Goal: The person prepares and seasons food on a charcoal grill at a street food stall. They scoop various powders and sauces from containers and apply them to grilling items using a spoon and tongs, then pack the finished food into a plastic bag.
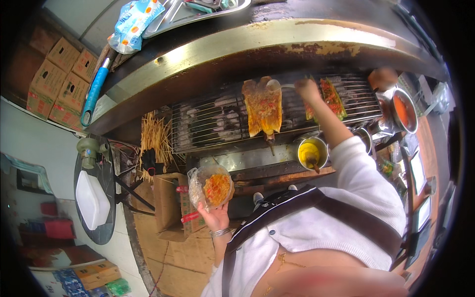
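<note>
My left hand point(216, 217) holds a clear plastic bowl point(231, 185) of chopped orange-red topping, with crumpled plastic film at its side. Over the grill, my right hand point(307, 90) is closed on a spoon point(274, 85), whose bowl is over the far part of a split, flattened eggplant point(262, 107) spread with topping. The eggplant lies on the wire grill grate point(200, 122), its stem towards me. Right of it, partly behind my right hand and forearm, lie long green pieces point(333, 98) with red topping. A metal pot point(313, 153) of yellow liquid with a brush stands at the grill's near edge.
Bamboo skewers point(157, 133) and a black glove point(150, 162) lie left of the grill, above an open cardboard box point(169, 208). A metal bowl point(404, 110) of red seasoning stands right. A metal hood edge point(230, 46) spans the far side. A white container point(92, 200) sits on a dark round table.
</note>
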### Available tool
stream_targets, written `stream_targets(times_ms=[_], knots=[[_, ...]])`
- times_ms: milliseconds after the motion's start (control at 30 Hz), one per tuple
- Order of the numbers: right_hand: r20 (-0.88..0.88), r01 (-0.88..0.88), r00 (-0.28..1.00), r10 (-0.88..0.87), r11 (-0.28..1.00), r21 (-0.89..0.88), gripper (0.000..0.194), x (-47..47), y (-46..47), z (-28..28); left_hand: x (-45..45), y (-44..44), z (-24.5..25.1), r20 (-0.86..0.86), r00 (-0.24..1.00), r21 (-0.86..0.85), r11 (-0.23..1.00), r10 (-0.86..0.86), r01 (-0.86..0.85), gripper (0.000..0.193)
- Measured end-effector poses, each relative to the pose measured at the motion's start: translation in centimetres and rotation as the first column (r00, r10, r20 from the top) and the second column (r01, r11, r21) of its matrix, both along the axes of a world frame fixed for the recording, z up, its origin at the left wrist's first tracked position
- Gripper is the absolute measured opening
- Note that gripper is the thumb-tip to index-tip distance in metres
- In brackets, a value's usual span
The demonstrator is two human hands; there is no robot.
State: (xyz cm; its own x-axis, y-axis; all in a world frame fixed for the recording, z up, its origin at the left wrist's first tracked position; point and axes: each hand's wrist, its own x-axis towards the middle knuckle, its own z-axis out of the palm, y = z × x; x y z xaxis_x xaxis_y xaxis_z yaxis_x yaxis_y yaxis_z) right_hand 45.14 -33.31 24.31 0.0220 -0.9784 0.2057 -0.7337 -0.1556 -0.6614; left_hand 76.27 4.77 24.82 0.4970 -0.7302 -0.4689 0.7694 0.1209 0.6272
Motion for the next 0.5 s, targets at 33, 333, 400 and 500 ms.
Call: stream_targets(times_ms=[33, 333, 400, 500], knots=[[-0.193, -0.107, 0.977, 0.091, 0.991, -0.076, 0.021, 0.3, 0.3, 1.1, 0.0, -0.1, 0.1, -0.004, 1.0, -0.009, 1.0, -0.015, 0.015, 0.063], [-0.631, -0.366, 0.694, 0.346, 0.925, 0.103, 0.014, 3.9, 2.9, 4.6, 0.2, 0.7, 0.2, -0.009, 1.0, 0.012, 1.0, -0.014, 0.014, 0.063], [-0.667, -0.321, 0.677, 0.312, 0.94, 0.113, 0.014, 4.4, 3.1, 4.9, 0.5, 0.7, 0.2, -0.012, 1.0, 0.012, 1.0, -0.009, 0.009, 0.063], [-0.691, -0.297, 0.644, 0.327, 0.94, 0.168, 0.017, 5.1, 3.5, 5.4, 1.0, 0.8, 0.2, -0.02, 1.0, -0.001, 1.0, -0.005, 0.005, 0.064]])
